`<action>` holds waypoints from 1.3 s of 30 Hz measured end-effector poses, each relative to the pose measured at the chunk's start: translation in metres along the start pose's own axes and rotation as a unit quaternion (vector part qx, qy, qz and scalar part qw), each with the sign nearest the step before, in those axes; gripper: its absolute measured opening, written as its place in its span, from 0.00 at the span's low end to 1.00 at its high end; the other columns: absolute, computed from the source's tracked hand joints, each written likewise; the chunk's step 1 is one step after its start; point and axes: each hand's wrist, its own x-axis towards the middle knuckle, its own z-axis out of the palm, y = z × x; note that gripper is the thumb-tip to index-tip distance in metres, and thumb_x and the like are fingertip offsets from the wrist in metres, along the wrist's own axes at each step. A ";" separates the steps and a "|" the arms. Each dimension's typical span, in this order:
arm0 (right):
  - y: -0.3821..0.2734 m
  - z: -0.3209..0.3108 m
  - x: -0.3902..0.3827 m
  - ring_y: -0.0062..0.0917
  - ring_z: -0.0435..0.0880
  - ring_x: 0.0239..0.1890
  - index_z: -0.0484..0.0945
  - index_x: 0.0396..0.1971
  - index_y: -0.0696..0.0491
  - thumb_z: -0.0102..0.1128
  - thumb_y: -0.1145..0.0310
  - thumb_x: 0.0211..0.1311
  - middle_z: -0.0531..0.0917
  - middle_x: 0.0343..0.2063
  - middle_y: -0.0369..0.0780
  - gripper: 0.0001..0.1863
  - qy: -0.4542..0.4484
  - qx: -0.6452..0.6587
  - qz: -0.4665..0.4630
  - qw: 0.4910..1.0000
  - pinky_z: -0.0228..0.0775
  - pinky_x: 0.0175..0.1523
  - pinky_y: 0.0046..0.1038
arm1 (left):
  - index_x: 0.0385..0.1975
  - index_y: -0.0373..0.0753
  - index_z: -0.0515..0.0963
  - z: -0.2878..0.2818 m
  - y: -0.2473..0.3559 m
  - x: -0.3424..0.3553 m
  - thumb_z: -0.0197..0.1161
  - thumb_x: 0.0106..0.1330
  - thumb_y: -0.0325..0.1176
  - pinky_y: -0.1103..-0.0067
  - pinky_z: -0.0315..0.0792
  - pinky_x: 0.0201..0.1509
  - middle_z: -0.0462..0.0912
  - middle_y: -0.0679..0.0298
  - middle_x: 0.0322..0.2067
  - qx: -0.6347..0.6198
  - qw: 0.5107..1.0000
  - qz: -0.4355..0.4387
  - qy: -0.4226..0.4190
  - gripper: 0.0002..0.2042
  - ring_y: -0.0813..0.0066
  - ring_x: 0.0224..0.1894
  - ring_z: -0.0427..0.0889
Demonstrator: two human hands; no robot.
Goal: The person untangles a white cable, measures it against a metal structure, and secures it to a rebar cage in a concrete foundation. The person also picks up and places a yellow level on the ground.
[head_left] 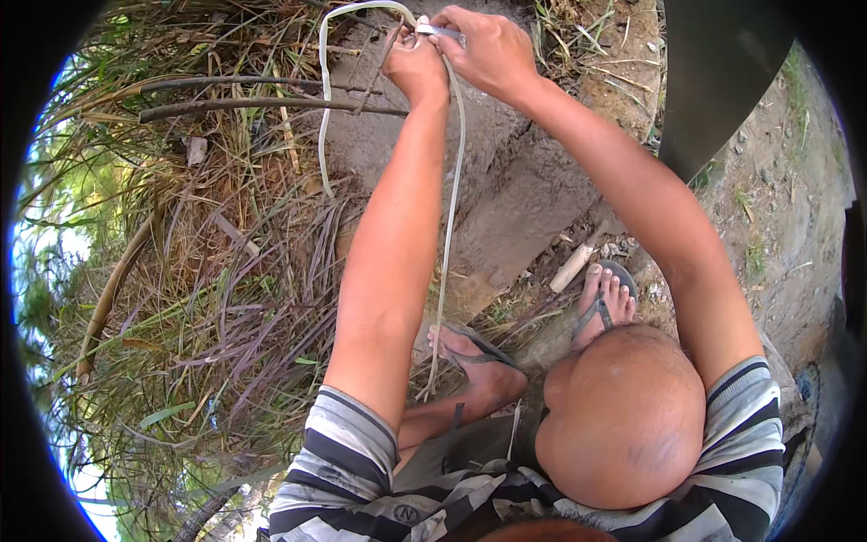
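Observation:
My left hand (417, 65) is closed on thin brown sticks and a pale cord (453, 181) at the top middle. My right hand (488, 56) pinches a short, flat, whitish piece (435, 31) against my left fingers; whether it is part of the cord I cannot tell. The cord loops up over the sticks and hangs down on both sides, one length reaching toward my left foot. Two longer dark sticks (226, 104) stretch leftward from beside my left hand.
Dry grass (208, 298) covers the left, with a curved stalk (122, 285). A muddy slab (506, 208) lies below my hands. A short pale stick (572, 269) is near my sandalled right foot (603, 298). A dark panel (709, 63) stands upper right; my bare knee (623, 415) is lower right.

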 end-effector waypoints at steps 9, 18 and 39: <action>0.006 0.006 0.012 0.46 0.88 0.35 0.88 0.37 0.55 0.66 0.62 0.57 0.87 0.30 0.51 0.13 0.078 0.068 0.000 0.995 0.79 0.42 0.42 | 0.43 0.29 0.74 0.003 0.014 -0.014 0.62 0.68 0.20 0.82 0.75 0.35 0.83 0.62 0.33 -0.090 0.995 -0.009 -0.039 0.07 0.80 0.33 0.82; 0.013 0.012 0.015 0.39 0.89 0.32 0.89 0.34 0.56 0.66 0.67 0.54 0.88 0.28 0.50 0.11 0.036 0.200 0.061 0.977 0.80 0.41 0.37 | 0.39 0.32 0.74 0.002 0.017 -0.015 0.61 0.68 0.21 0.81 0.75 0.36 0.83 0.62 0.34 -0.065 0.996 -0.014 -0.057 0.04 0.78 0.34 0.82; 0.002 0.013 0.015 0.41 0.90 0.31 0.91 0.29 0.53 0.68 0.69 0.51 0.88 0.28 0.49 0.08 0.062 0.241 0.174 0.953 0.82 0.42 0.38 | 0.48 0.29 0.69 -0.001 0.016 -0.011 0.58 0.72 0.22 0.81 0.77 0.40 0.84 0.58 0.38 -0.108 0.988 -0.023 -0.107 0.09 0.76 0.37 0.84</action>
